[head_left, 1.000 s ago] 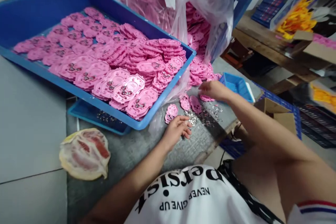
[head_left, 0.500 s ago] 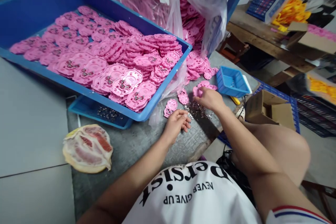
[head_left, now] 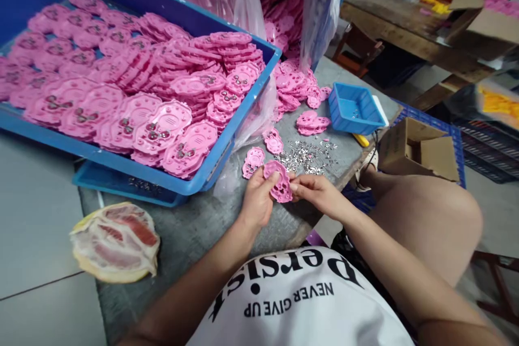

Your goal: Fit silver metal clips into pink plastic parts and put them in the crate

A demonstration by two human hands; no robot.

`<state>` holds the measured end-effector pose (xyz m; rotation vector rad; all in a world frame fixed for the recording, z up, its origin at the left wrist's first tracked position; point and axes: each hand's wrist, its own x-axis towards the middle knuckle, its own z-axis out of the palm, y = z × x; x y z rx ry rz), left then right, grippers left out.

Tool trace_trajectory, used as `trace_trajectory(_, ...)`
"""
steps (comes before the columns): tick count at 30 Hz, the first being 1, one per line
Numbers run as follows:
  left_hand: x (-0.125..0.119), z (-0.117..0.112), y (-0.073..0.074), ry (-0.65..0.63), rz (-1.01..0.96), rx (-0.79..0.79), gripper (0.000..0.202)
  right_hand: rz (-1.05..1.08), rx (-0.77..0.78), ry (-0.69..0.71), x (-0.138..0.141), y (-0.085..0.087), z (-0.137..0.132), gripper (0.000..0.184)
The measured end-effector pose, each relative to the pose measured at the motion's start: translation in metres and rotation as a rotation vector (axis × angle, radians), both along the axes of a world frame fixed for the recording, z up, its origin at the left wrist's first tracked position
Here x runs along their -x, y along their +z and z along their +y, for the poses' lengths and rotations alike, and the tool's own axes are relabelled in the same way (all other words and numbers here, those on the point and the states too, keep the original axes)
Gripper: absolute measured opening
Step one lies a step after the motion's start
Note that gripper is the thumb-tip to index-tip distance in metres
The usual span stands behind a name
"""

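Observation:
A pink plastic plate (head_left: 278,179) with a scalloped edge and holes is held up between my two hands, above the grey tabletop (head_left: 227,232). My left hand (head_left: 257,197) grips its left side, thumb on the face. At its lower right edge, the fingers of my right hand (head_left: 314,190) are pinched on the plate; whether a small metal piece is also in them cannot be seen. Just beyond lies a scatter of small metal pieces (head_left: 304,155). Two pink plates, one (head_left: 253,162) nearer my left hand and another (head_left: 273,141) behind it, lie beside the scatter.
A large blue tray (head_left: 253,102) full of pink plates stands at left, overlapping a lower blue tray (head_left: 87,175). A cut pomelo (head_left: 117,240) lies front left. A small blue bin (head_left: 352,119) and more pink plates (head_left: 312,122) sit at the back right, near a cardboard box (head_left: 440,165).
My right hand has come back from the loose pink plates toward my left hand. A pink plate is now held between both hands. The view has shifted slightly.

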<state>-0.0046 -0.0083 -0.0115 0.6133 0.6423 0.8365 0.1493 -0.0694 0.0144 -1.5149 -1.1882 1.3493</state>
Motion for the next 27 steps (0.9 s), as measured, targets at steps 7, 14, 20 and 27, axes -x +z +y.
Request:
trace_trajectory(7, 0.005, 0.006, 0.002, 0.115, 0.073, 0.043, 0.044, -1.150, 0.030, -0.107, -0.047, 0.020, 0.059, 0.021)
trace_trajectory(14, 0.004, 0.008, 0.004, 0.089, 0.075, 0.054, 0.043, -1.354, -0.081, 0.193, -0.050, 0.009, 0.109, 0.028)
trace_trajectory(20, 0.006, 0.010, 0.004, 0.053, 0.071, 0.068, 0.041, -1.396, -0.137, 0.385, -0.047, -0.001, 0.117, 0.029)
trace_trajectory(27, 0.005, 0.009, 0.003, 0.063, 0.070, 0.070, 0.039, -1.271, -0.157, 0.236, -0.045, -0.006, 0.113, 0.025)
